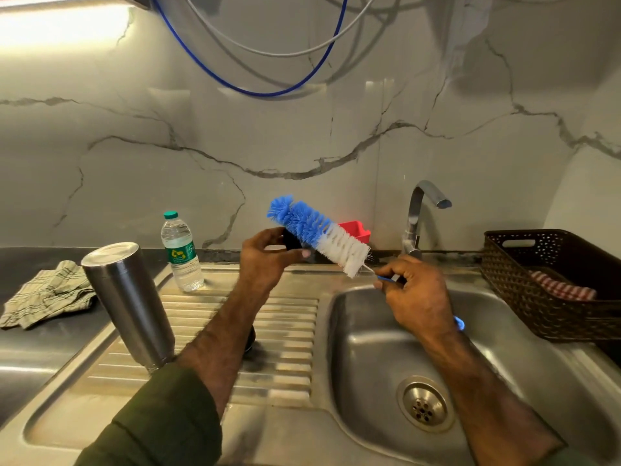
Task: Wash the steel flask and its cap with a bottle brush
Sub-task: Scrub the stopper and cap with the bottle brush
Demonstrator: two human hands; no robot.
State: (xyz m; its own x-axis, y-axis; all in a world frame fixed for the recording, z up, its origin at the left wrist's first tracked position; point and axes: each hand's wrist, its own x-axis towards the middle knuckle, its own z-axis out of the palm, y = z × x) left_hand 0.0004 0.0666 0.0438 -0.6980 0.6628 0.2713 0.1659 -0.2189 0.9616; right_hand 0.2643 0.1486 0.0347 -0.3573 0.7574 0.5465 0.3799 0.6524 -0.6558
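Steel flask [129, 306] stands inverted on the drainboard [285, 331] at nine o'clock, water bottle [181, 252] behind it. Left hand [268, 255] pinches the dark cap [291, 242]; right hand [418, 297] grips the bottle brush [319, 235], bristles crossing the cap.

Domestic kitchen. Evidence: stainless steel sink [369, 331] with ribbed drainboard [275, 334] set in the worktop [27, 270], chrome tap [418, 216] at the rear, marble-pattern splashback [302, 139], brown dish basket [554, 284] beside the basin.
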